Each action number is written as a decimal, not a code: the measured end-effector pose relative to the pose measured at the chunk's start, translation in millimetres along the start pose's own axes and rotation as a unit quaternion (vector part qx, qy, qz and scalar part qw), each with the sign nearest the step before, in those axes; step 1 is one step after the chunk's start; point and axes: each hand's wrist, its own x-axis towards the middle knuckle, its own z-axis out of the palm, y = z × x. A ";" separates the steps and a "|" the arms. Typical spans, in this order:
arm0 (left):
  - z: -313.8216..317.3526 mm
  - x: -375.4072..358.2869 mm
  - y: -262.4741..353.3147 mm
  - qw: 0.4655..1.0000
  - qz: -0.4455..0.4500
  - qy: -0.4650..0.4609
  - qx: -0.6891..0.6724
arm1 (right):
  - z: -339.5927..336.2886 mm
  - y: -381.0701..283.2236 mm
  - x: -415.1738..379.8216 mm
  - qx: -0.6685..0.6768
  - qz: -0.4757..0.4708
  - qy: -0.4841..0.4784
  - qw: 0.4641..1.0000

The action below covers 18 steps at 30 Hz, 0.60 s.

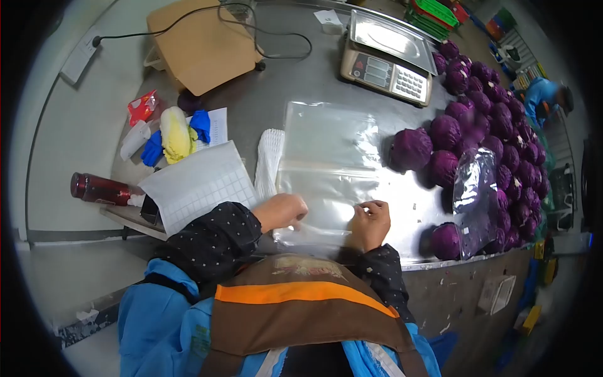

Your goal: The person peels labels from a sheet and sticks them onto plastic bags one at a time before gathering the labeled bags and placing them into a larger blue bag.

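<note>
Clear plastic bags (326,135) lie flat in front of me on the metal table, their film shiny and lightly creased. Over the lower left part of the film is my left hand (284,212), its fingers curled in. My right hand (372,223) is at the lower right side of the film, thumb and fingertips pinched together. Whether either hand holds the film's edge, I cannot make out. A white knitted glove (270,162) lies along the left side of the bags. Purple cabbages (411,149) sit to their right.
A weighing scale (386,63) stands at the back, beside the cabbage heap. Another clear bag (474,201) lies over some cabbages. Leftward are a printed sheet (198,182), a napa cabbage (176,135), a red bottle (103,188) and a cardboard box (201,44). A person (545,97) is far right.
</note>
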 end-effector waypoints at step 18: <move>-157.3 -34.6 -52.8 0.896 -0.234 0.371 0.070 | 122.4 -117.4 18.1 -0.135 -0.371 -0.276 0.876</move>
